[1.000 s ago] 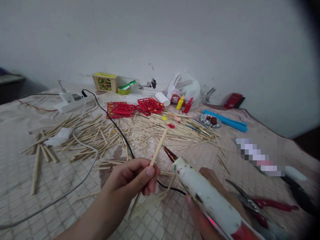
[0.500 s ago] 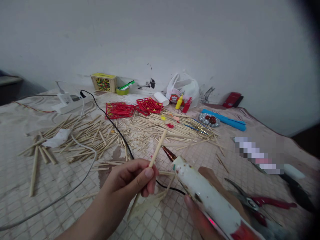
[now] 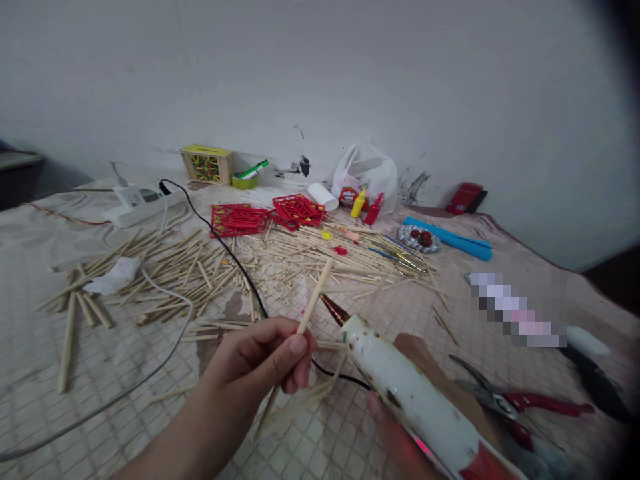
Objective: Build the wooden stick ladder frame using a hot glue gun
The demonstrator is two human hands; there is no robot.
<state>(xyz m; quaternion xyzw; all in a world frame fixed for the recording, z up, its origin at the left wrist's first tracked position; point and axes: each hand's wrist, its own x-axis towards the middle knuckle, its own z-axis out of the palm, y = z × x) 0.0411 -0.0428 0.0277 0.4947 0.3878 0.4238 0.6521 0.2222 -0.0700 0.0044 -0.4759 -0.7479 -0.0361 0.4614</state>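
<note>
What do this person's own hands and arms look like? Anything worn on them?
The left hand and forearm are bare: no sleeve, glove, ring or bracelet shows. The right hand is partly hidden, but no glove shows on it.

One head-worn view; faces forward and down; table (image 3: 305, 457) near, wall (image 3: 250, 80) beyond

The left hand (image 3: 273, 360) is bare, and the left forearm (image 3: 185, 427) is bare also, as far as the near edge of the view. The left thumb (image 3: 285, 358) shows a short, rounded nail. The right hand (image 3: 425, 363) is bare in the visible parts; the rest is hidden.
</note>
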